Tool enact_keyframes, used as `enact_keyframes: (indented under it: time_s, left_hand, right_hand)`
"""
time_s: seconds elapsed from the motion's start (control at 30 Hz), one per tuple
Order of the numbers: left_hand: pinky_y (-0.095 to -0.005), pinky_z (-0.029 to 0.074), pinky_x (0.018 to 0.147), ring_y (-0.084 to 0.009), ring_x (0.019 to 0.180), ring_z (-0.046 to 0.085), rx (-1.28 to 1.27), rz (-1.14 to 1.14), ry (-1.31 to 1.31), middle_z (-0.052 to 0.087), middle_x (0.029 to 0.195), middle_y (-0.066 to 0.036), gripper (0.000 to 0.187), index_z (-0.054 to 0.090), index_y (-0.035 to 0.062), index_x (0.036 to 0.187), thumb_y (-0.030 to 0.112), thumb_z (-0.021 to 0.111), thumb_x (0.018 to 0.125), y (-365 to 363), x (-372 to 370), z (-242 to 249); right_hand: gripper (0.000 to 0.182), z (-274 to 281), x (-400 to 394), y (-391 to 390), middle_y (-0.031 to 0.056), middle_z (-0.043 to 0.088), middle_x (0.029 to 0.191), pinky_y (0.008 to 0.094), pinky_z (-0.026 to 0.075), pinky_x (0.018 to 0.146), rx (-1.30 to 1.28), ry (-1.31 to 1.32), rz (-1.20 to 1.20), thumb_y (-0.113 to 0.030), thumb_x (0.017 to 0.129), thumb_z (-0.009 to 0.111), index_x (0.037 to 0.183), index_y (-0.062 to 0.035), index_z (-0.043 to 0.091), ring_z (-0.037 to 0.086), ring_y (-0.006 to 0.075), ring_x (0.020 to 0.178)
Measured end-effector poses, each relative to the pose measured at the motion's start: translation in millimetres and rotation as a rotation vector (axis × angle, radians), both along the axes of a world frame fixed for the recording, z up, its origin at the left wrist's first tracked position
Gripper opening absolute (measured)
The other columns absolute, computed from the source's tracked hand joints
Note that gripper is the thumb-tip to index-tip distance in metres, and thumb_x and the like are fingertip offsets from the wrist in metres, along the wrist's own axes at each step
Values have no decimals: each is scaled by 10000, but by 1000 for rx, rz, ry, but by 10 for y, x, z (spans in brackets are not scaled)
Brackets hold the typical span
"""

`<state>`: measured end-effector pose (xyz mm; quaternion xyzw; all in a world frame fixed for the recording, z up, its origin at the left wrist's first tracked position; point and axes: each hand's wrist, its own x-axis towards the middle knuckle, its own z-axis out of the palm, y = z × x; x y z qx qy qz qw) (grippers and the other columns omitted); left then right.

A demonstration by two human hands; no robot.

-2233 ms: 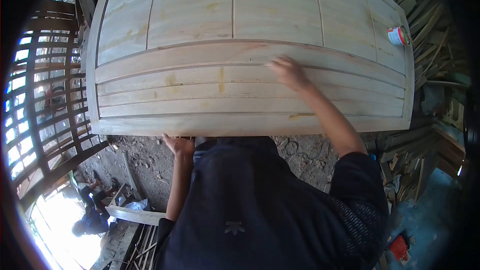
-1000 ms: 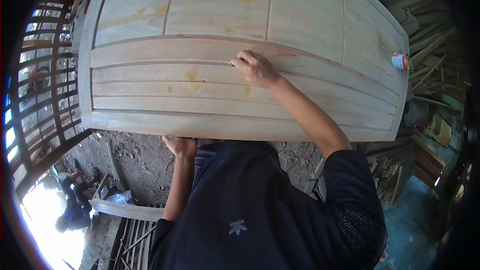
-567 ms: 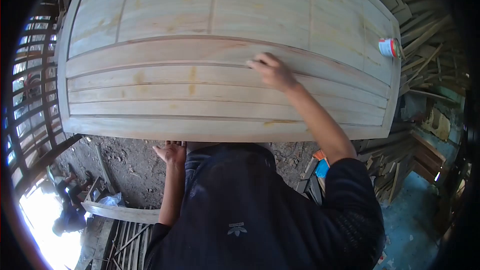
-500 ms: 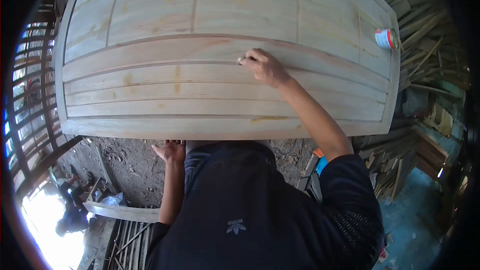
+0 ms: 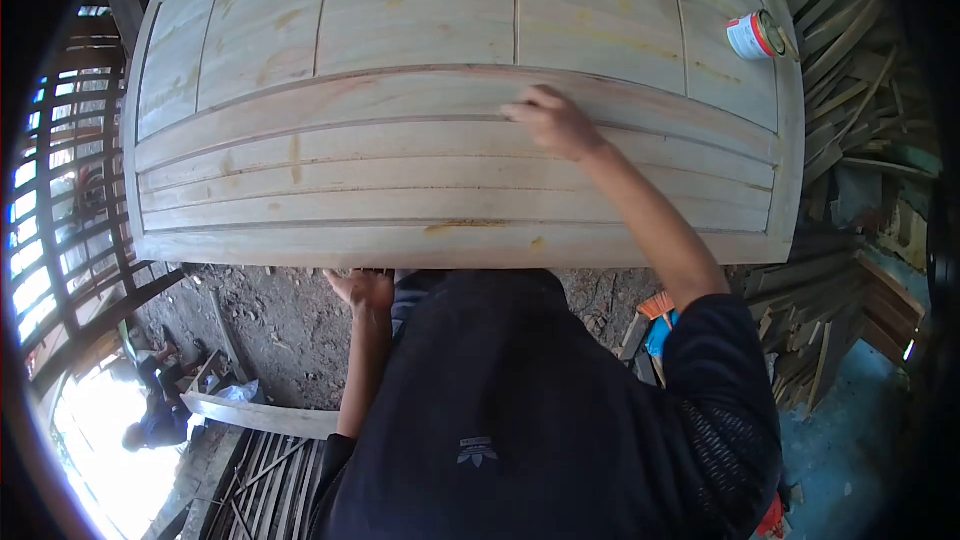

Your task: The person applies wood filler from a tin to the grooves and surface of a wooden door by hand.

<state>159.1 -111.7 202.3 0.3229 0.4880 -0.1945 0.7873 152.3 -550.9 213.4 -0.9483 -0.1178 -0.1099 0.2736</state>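
A large pale wooden panel (image 5: 400, 170), with grooves and yellowish stains, spans the view in front of me. Above its long middle groove is my right hand (image 5: 553, 122), blurred, its fingers closed around something too small to make out. My left hand (image 5: 366, 288) is at the panel's near edge, palm up, the fingertips hidden under the edge and the thumb spread to the side. On the panel's right end a tin can (image 5: 755, 36) with a white and red label lies tilted.
Wood offcuts (image 5: 850, 70) are piled at the right. A slatted lattice (image 5: 75, 160) stands at the left. Below the panel are bare soil (image 5: 280, 325), a curved board (image 5: 265, 416) and an orange brush-like object (image 5: 656, 306).
The view has shifted sideways relative to the panel. My right hand has moved to the right along the groove and is now blurred. My left hand stays at the near edge.
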Motion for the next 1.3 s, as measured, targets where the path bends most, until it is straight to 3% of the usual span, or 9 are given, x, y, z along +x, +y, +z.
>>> enact_keyframes:
  time_s: [0.1, 0.2, 0.37, 0.43, 0.6, 0.8, 1.03, 1.1, 1.3]
  left_hand:
    - [-559, 282, 1202, -347, 1463, 388, -43, 17, -51, 422, 1609, -128, 951, 465, 114, 1529, 817, 434, 888, -37, -20, 17]
    - [-562, 278, 1203, -346, 1467, 385, -38, 55, -38, 422, 1610, -127, 919, 463, 120, 1531, 791, 433, 905, -56, -74, 10]
    - [-567, 266, 1207, -347, 1483, 361, -56, 2, -26, 394, 1629, -127, 935, 425, 129, 1561, 799, 409, 909, -172, -173, -91]
    - [-567, 264, 1208, -348, 1489, 352, -53, -47, -52, 383, 1636, -129, 946, 410, 131, 1571, 807, 400, 910, -228, -174, -61]
    - [-573, 261, 1214, -363, 1486, 351, -94, -23, -67, 377, 1635, -148, 924, 397, 144, 1582, 795, 343, 929, -155, -232, -172]
    - [-596, 277, 1206, -376, 1480, 367, -89, -30, -63, 394, 1628, -143, 898, 401, 153, 1583, 781, 306, 948, -371, -249, -72]
    - [-585, 230, 1231, -365, 1518, 308, -62, -5, -192, 345, 1665, -94, 940, 364, 167, 1604, 815, 273, 928, -353, -272, -256]
    - [-625, 186, 1240, -364, 1557, 237, -64, 1, -113, 285, 1698, -90, 883, 321, 188, 1629, 764, 189, 974, -452, -266, 14]
    - [-612, 191, 1238, -365, 1534, 276, -4, -48, -191, 308, 1688, -85, 904, 321, 193, 1629, 789, 171, 966, -556, -216, 39]
  right_hand:
    - [368, 102, -824, -932, 71, 665, 969, 387, 554, 755, -43, 83, -121, 57, 860, 643, 1153, -116, 784, 648, 249, 857]
    - [342, 141, -810, -981, 74, 665, 949, 388, 551, 745, -59, 72, -83, 37, 871, 650, 1142, -118, 788, 647, 247, 854]
    - [305, -62, 62, 41, 90, 667, 925, 399, 551, 770, -9, -55, -6, 1, 860, 681, 1124, -116, 780, 651, 282, 867]
    - [275, -27, -96, -138, 96, 676, 947, 409, 551, 790, 105, -11, -54, -17, 869, 689, 1116, -102, 774, 658, 296, 889]
    - [240, 250, -1288, -1492, 90, 685, 959, 418, 553, 789, -110, 6, -175, -41, 907, 682, 1126, -90, 766, 664, 294, 916]
    - [388, -82, -408, -417, 81, 651, 957, 343, 543, 735, -120, -93, -47, 24, 868, 660, 1194, -156, 766, 639, 246, 856]
    - [397, 279, -1743, -1751, 87, 638, 942, 417, 550, 784, -17, 49, -314, 38, 818, 651, 1140, -154, 783, 640, 281, 884]
    - [370, 294, -1607, -1723, 84, 633, 931, 416, 549, 781, -87, 32, -230, 33, 829, 652, 1127, -145, 781, 639, 281, 873]
    - [282, 144, -616, -782, 97, 612, 901, 419, 543, 772, -74, -19, -23, -37, 874, 683, 1127, -125, 771, 622, 289, 831]
